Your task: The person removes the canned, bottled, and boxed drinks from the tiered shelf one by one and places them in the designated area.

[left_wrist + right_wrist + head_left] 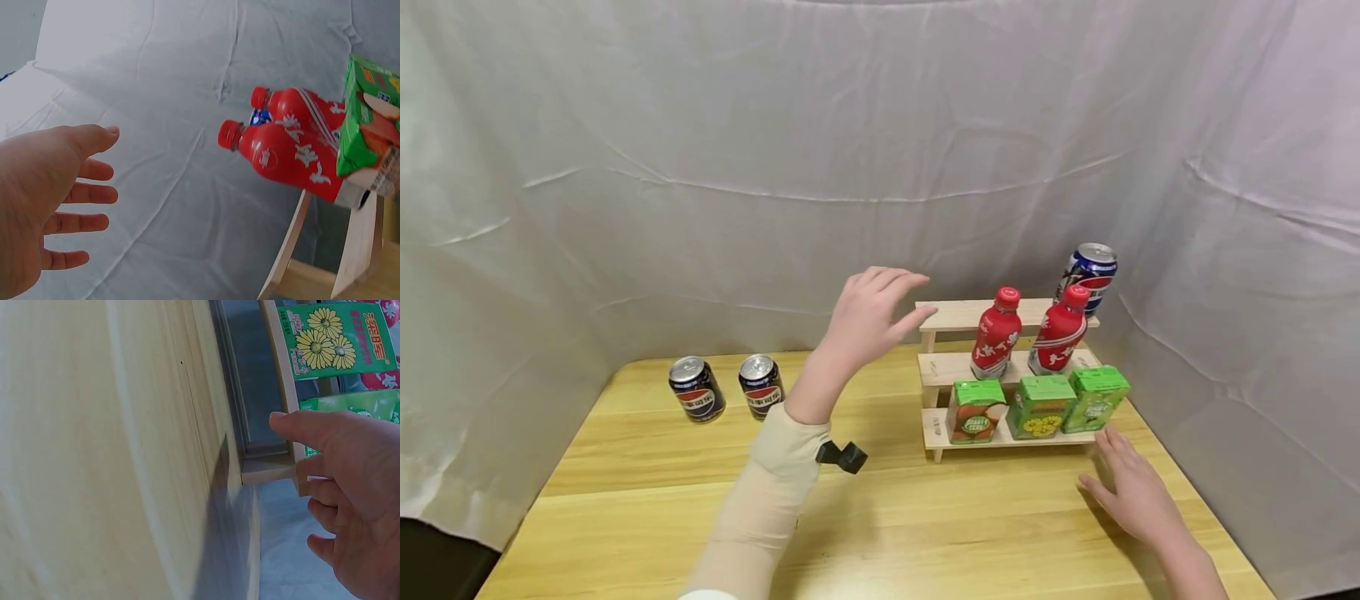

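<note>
My left hand point(872, 312) hovers in the air, fingers spread and empty, just left of the top step of a small wooden tiered rack point(958, 315). In the left wrist view the left hand point(50, 200) is open with nothing in it. The rack carries a blue can point(1090, 273) on top, two red bottles point(996, 333) point(1060, 329) on the middle step and three green juice cartons point(976, 410) on the lowest. My right hand point(1131, 487) rests flat on the wooden table point(925, 533) just in front of the rack's right end, holding nothing.
Two dark cola cans point(697, 388) point(761, 385) stand at the table's back left. White cloth point(775, 167) hangs behind and on both sides. The table's front edge is near me.
</note>
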Tool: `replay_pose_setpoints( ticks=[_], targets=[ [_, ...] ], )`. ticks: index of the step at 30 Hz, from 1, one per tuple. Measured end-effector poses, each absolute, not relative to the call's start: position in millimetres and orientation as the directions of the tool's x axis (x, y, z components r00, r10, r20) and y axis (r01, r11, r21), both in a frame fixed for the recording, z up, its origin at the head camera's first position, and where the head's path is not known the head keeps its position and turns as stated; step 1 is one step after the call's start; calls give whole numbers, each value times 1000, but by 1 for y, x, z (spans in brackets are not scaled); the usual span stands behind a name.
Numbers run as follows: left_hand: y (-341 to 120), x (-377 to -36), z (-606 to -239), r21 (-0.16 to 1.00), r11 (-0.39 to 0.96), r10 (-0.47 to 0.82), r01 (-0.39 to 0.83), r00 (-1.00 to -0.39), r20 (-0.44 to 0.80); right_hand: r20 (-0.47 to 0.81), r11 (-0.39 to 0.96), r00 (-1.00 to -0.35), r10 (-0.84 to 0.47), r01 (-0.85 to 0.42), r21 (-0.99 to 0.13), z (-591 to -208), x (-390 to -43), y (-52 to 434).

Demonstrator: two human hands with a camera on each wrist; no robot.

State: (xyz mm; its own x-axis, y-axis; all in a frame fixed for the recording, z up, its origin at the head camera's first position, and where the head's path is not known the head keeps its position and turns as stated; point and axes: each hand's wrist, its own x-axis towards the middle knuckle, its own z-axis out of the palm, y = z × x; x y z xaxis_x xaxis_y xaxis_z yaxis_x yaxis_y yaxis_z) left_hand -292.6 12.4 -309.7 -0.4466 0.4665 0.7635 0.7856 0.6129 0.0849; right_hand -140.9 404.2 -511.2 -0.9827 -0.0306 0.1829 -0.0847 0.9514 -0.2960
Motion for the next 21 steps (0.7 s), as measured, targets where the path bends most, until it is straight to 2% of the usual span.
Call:
replay_pose_setpoints(
  ticks=[7, 21],
  targets=[
    [35, -294, -299, 70, 627, 497, 776, -468, 731, 168, 959, -985, -29, -75, -272, -506, -141, 401],
    [87, -297, -277, 86, 683, 544, 726, -583, 603, 218, 953, -975, -38, -101, -285, -509, -140, 402]
  ],
)
